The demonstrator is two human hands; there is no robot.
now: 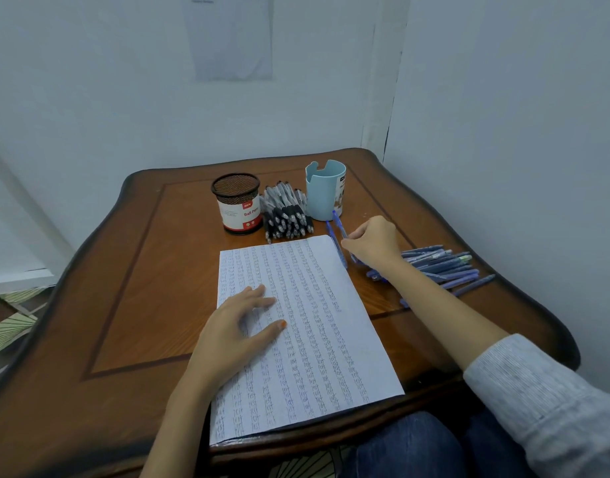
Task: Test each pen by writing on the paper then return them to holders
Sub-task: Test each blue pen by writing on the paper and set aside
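A white paper [317, 339] covered in rows of blue writing lies on the wooden table [151, 270]. My left hand [234, 326] rests flat on its left part, fingers spread. My right hand [374, 241] is just past the paper's top right corner, fingers closed on a blue pen [339, 224]. Another blue pen [336, 244] lies along the paper's right edge. A pile of blue pens [441, 265] lies to the right. Black pens [286, 213] are heaped between a black mesh holder [238, 205] and a light blue holder [326, 189], both looking empty.
The table stands in a corner, with white walls close behind and to the right. A sheet of paper [231, 36] hangs on the back wall. My knees in blue jeans [417, 446] are below the table's front edge.
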